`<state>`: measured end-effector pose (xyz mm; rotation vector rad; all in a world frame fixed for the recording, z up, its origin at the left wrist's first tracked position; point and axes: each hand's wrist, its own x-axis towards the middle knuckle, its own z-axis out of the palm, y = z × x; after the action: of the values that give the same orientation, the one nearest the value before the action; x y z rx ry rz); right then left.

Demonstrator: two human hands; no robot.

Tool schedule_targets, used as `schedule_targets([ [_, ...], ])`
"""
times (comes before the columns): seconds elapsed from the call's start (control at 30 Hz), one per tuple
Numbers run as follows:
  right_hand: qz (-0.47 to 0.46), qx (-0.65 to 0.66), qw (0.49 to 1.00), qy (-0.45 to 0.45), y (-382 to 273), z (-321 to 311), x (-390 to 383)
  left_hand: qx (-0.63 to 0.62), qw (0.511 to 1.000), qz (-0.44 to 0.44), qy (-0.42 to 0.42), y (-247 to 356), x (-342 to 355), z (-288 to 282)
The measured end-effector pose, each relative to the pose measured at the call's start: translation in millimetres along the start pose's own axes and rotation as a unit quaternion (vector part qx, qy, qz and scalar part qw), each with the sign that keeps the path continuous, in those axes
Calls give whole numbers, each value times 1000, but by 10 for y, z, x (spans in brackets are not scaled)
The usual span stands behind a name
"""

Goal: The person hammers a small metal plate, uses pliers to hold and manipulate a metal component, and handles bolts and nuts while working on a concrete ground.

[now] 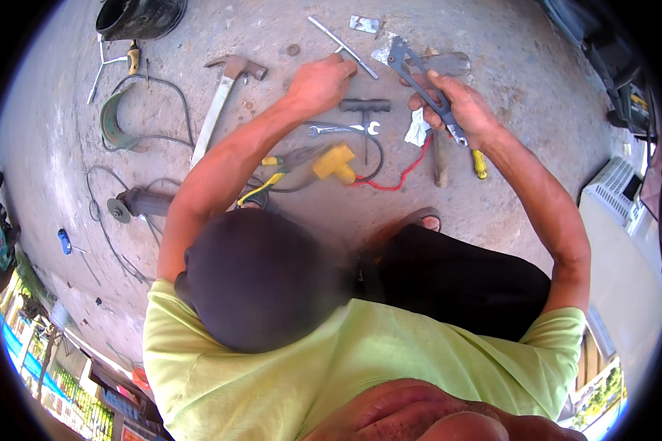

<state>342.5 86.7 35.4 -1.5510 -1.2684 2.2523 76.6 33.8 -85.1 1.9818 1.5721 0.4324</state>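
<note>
Head view showed two hands at work: the right hand [469, 110] gripped one adjustable wrench [423, 88], the left hand [320, 82] closed on one metal rod [343, 48]; one hammer [221, 103] lay on the concrete floor [51, 110] nearby.

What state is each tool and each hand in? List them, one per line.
Left hand: closed on the metal rod.
Metal rod: flat on the ground, one end under the left hand.
Right hand: closed on the adjustable wrench.
Adjustable wrench: lifted, head pointing away; jaw gap too small to tell.
Hammer: lying flat, untouched.
Angle grinder: lying on its side, cord loose.
Open-ended spanner: lying flat.
</note>
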Motion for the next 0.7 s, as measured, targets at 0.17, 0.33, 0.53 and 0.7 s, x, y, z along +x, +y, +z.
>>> schedule_targets([
  [0.17,-12,-20,1000,-19,39,-8,9,-101,988,-82,81,-219,-209,-281],
  [0.33,13,-23,999,21,104,-26,8,-203,947,-222,108,-614,-272,-730],
  [0.53,17,-26,999,8,87,64,61,-129,964,-233,17,-623,-76,-857],
  [0.7,14,-35,999,-25,89,73,27,-67,959,-276,-26,-497,79,-854],
])
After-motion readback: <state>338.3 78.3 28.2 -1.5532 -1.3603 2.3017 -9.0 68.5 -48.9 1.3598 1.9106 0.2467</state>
